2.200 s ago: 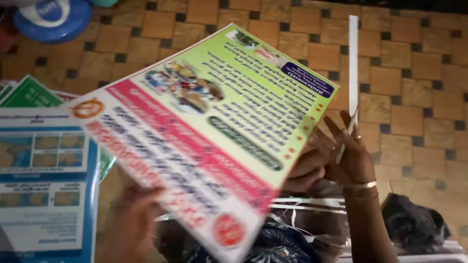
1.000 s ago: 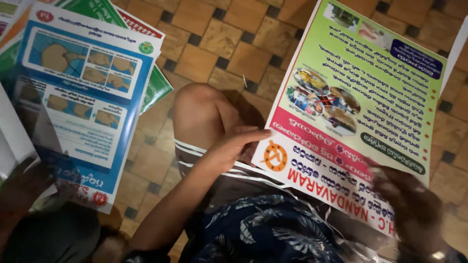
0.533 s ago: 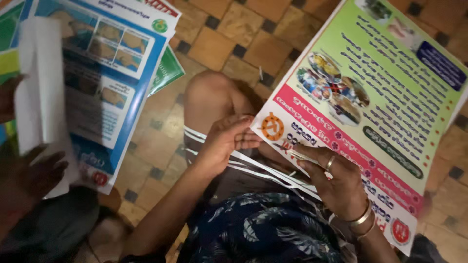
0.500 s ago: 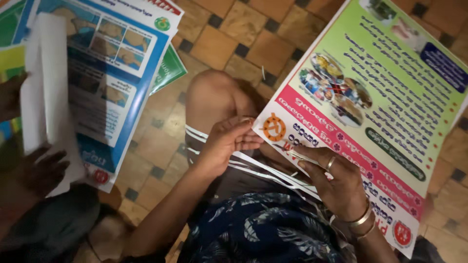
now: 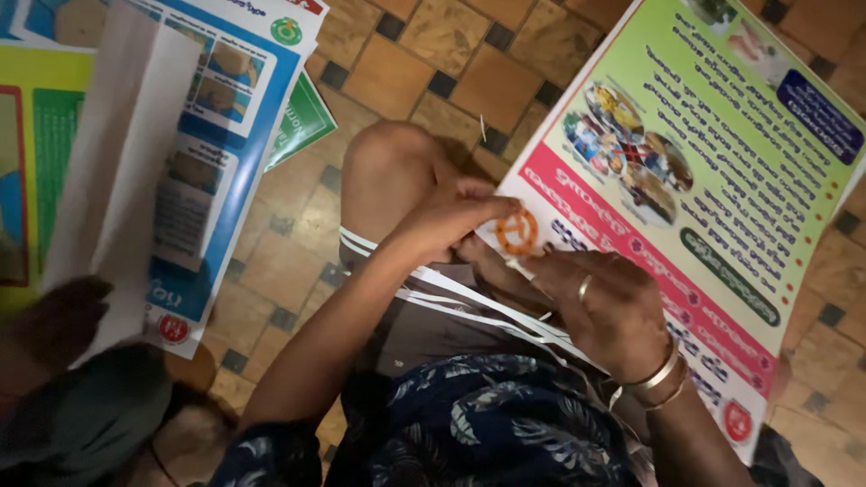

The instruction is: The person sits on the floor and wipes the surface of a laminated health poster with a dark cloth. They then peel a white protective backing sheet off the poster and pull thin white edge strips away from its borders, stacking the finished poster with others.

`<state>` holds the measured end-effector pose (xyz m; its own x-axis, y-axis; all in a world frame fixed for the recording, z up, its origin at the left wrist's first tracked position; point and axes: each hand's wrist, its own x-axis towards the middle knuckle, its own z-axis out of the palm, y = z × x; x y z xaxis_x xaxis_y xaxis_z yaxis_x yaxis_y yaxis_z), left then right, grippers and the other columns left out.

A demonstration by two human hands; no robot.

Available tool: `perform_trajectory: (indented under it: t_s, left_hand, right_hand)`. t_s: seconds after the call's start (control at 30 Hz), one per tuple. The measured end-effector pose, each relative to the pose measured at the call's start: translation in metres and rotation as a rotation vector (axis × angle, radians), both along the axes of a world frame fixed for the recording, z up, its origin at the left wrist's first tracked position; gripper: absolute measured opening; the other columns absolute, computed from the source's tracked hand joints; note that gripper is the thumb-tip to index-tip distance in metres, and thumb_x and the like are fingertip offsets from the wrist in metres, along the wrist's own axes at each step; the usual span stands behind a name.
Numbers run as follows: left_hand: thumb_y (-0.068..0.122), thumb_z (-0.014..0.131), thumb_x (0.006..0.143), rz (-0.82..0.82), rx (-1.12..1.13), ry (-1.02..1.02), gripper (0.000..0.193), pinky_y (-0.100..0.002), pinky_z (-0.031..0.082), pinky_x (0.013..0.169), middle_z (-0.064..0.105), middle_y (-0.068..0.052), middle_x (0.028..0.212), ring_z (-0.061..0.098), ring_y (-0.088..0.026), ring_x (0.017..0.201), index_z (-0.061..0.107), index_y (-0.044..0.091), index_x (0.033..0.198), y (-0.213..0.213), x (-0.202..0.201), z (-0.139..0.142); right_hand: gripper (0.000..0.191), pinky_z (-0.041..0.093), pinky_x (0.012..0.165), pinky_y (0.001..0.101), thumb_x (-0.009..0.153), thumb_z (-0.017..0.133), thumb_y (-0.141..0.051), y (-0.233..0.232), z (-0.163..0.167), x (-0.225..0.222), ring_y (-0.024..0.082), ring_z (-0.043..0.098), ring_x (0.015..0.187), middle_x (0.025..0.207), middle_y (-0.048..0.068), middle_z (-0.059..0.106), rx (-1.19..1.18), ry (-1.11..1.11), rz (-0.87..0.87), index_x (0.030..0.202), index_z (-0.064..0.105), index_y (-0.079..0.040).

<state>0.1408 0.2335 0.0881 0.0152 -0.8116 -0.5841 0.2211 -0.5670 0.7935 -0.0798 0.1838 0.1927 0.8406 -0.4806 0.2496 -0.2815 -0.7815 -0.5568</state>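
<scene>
On the lap, both hands seemingly pinch poster.

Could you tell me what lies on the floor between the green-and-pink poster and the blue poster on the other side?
In the head view, the person's bent knee and bare tiled floor lie between the green-and-pink poster and the blue poster.

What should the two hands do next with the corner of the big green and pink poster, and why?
Probably pinch and peel a little further at the corner. The left hand and right hand both meet at the near corner of the poster, by its orange round mark, and thin white strips already lie across the lap.
</scene>
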Motion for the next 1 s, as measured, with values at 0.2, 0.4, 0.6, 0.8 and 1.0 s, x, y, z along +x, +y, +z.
perform_trajectory:
  t_s: [0.2,0.4,0.6,0.8,1.0]
  left_hand:
    - [0.028,0.067,0.098,0.294,-0.062,0.193,0.035,-0.026,0.056,0.057,0.071,-0.008,0.091,0.068,-0.015,0.070,0.066,-0.003,0.113,0.041,-0.002,-0.001]
    - [0.014,0.062,0.098,0.660,-0.137,0.403,0.032,-0.037,0.062,0.089,0.072,-0.015,0.115,0.075,-0.024,0.100,0.061,-0.002,0.126,0.083,-0.027,0.004]
    - [0.006,0.064,0.097,0.735,-0.165,0.557,0.031,-0.042,0.058,0.101,0.070,-0.018,0.123,0.071,-0.027,0.113,0.059,-0.002,0.126,0.091,-0.034,0.016]
    - [0.008,0.063,0.096,0.758,-0.147,0.466,0.032,-0.041,0.058,0.099,0.071,-0.015,0.123,0.071,-0.025,0.113,0.062,-0.002,0.127,0.090,-0.037,0.021]
    - [0.015,0.066,0.096,0.749,-0.154,0.349,0.035,-0.039,0.063,0.087,0.072,-0.016,0.110,0.075,-0.025,0.101,0.056,0.000,0.126,0.078,-0.027,0.021]
  right_hand:
    - [0.023,0.058,0.078,0.0322,0.088,0.078,-0.003,0.001,0.007,-0.003,0.021,0.074,0.085,0.101,0.011,0.078,0.156,0.013,-0.217,0.111,0.078,-0.007]
    - [0.027,0.057,0.081,0.0290,0.092,0.075,-0.003,0.009,-0.006,0.004,0.018,0.075,0.089,0.106,0.011,0.078,0.307,0.003,-0.278,0.119,0.076,-0.007]
    - [0.032,0.059,0.083,0.0305,0.090,0.073,0.000,0.011,-0.014,0.014,0.022,0.077,0.095,0.113,0.015,0.077,0.346,0.021,-0.252,0.122,0.074,-0.005]
    - [0.026,0.061,0.081,0.0312,0.090,0.074,0.001,0.014,-0.022,0.024,0.023,0.078,0.094,0.107,0.014,0.078,0.304,-0.036,-0.226,0.115,0.076,-0.004]
    - [0.024,0.061,0.082,0.0328,0.089,0.075,0.003,0.012,-0.022,0.028,0.025,0.077,0.095,0.107,0.014,0.077,0.257,-0.072,-0.165,0.112,0.075,-0.003]
